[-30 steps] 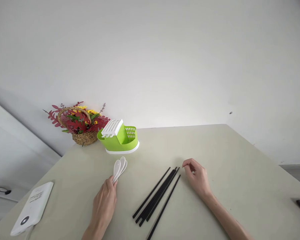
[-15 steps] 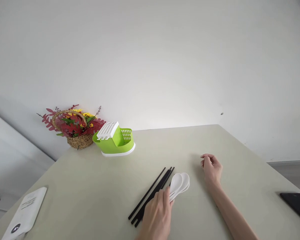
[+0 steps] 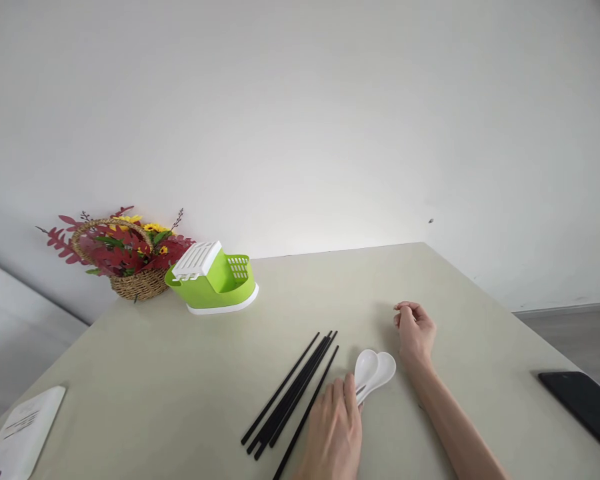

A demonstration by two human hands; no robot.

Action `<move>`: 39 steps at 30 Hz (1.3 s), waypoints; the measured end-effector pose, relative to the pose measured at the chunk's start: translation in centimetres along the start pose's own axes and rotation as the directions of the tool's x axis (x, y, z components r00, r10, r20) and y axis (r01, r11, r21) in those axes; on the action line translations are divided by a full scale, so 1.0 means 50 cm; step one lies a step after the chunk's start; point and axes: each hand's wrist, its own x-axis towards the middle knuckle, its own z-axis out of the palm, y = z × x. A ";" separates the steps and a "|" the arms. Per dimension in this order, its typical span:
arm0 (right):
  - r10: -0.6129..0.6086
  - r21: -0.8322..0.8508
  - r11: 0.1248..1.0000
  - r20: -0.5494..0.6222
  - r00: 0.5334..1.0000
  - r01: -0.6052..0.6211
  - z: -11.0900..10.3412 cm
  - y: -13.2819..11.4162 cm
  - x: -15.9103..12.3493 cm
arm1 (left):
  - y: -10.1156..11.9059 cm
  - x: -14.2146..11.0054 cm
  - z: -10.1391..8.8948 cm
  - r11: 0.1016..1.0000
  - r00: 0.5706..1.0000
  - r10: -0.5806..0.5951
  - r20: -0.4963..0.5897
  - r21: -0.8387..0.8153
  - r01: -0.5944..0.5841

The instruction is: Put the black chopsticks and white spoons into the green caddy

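Note:
My left hand (image 3: 334,425) is closed around the handles of white spoons (image 3: 367,368), low over the table. Two bowls show side by side, facing away from me, and the fingers hide most of the handles. Just left of this hand lie several black chopsticks (image 3: 293,393), slanting away to the right. One chopstick lies apart from the others, close to the fingers, its near end cut off by the frame. My right hand (image 3: 416,330) rests on the table farther right, loosely curled, with nothing visible in it.
A green and white utensil caddy (image 3: 215,288) stands at the table's back left. Beside it is a wicker basket (image 3: 139,285) of artificial flowers. A white device (image 3: 23,430) lies at the left edge and a black phone (image 3: 583,407) at the right. A wall (image 3: 300,133) rises behind.
My left hand has moved right, away from the chopsticks, carrying the spoons and uncovering more of the nearest chopstick. My right hand stays curled in place. The camera view has shifted slightly right.

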 end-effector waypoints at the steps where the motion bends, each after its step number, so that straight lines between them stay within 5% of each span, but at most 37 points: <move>1: 0.001 -0.003 1.000 0.003 1.000 0.000 0.000 0.000 0.000 | 0.001 0.000 0.002 1.000 1.000 -0.005 -0.004 0.005 0.005; 10: 0.005 -0.031 1.000 0.026 1.000 -0.005 -0.001 0.002 0.001 | 0.006 -0.018 0.019 0.998 0.999 -0.001 -0.054 0.058 0.004; 19: -0.011 -0.037 0.999 0.042 0.999 0.012 -0.002 0.006 0.000 | -0.003 -0.021 -0.018 0.999 1.000 -0.021 0.020 -0.049 0.022; 24: 0.005 -0.044 0.999 0.055 0.999 -0.002 -0.004 0.005 -0.003 | -0.029 -0.018 -0.052 0.992 0.999 -0.001 -0.037 -0.123 -0.003; 28: 0.018 -0.058 0.998 0.059 0.998 -0.015 -0.007 0.004 -0.005 | -0.116 0.038 -0.121 0.993 0.980 -0.059 -0.190 -0.107 0.039; 34: 0.025 -0.073 0.997 0.062 0.998 -0.020 -0.006 0.005 -0.007 | -0.360 0.142 -0.221 0.934 0.821 -0.295 -0.489 0.034 0.356; 39: 0.028 -0.099 0.995 0.065 0.997 -0.021 -0.004 0.011 -0.005 | -0.523 0.175 -0.228 0.864 0.766 -0.413 -0.492 0.055 0.501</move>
